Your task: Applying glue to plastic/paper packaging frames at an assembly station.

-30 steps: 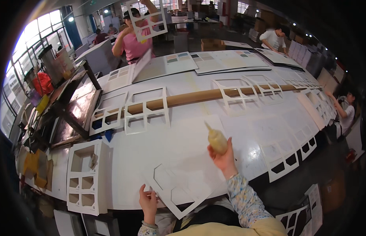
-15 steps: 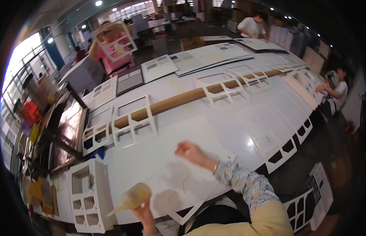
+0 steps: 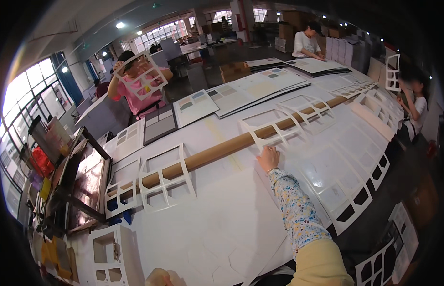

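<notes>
My right hand (image 3: 268,158) is stretched far forward across the table. Its fingers are pinched at the near edge of a white cut-out card frame (image 3: 256,129), which leans over a long brown tube (image 3: 217,153). Only a small part of my left hand (image 3: 173,279) shows at the bottom edge. It is closed on a cloudy yellowish squeeze bottle (image 3: 156,277), whose nozzle is out of view. Between my arms lies a large white sheet (image 3: 203,224) with faint cut or crease lines.
More card frames (image 3: 167,178) lean on the tube. A white compartment box (image 3: 129,255) stands at the near left, below a dark metal rack (image 3: 83,200). Flat window pieces (image 3: 348,209) overlap the right table edge. Printed boards (image 3: 260,90) line the far side. Three co-workers stand around the table.
My right hand has gone from above the white sheet forward to the leaning frame. My left hand and the bottle have sunk mostly below the view. The co-worker at right now holds up a frame.
</notes>
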A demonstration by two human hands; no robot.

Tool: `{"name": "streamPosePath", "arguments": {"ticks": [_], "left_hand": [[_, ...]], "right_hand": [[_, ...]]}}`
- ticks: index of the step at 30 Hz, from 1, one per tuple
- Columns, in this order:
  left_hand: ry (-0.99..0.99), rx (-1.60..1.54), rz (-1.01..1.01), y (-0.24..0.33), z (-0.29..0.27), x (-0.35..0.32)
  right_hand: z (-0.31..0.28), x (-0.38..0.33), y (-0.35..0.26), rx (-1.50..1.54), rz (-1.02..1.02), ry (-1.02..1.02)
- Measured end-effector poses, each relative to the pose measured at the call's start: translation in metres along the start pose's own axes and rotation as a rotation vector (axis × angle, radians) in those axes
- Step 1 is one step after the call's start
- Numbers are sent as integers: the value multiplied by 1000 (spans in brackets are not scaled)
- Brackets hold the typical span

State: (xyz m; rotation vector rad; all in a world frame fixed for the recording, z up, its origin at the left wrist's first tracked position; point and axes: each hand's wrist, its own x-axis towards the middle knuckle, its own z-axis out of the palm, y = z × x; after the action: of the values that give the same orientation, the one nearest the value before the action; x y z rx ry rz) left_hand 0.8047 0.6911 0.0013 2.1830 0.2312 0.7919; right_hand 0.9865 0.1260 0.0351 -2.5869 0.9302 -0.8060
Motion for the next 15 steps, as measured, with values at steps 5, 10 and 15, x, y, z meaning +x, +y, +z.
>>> {"name": "streamPosePath", "arguments": {"ticks": [5, 10, 15], "left_hand": [[-77, -42, -124, 15, 1, -3], [-89, -16, -107, 10, -1, 0], [-104, -17, -87, 31, 1, -4]], "right_hand": [[5, -2, -32, 3, -59, -34], [9, -16, -73, 58, -111, -38], [20, -13, -87, 38, -111, -146]]}}
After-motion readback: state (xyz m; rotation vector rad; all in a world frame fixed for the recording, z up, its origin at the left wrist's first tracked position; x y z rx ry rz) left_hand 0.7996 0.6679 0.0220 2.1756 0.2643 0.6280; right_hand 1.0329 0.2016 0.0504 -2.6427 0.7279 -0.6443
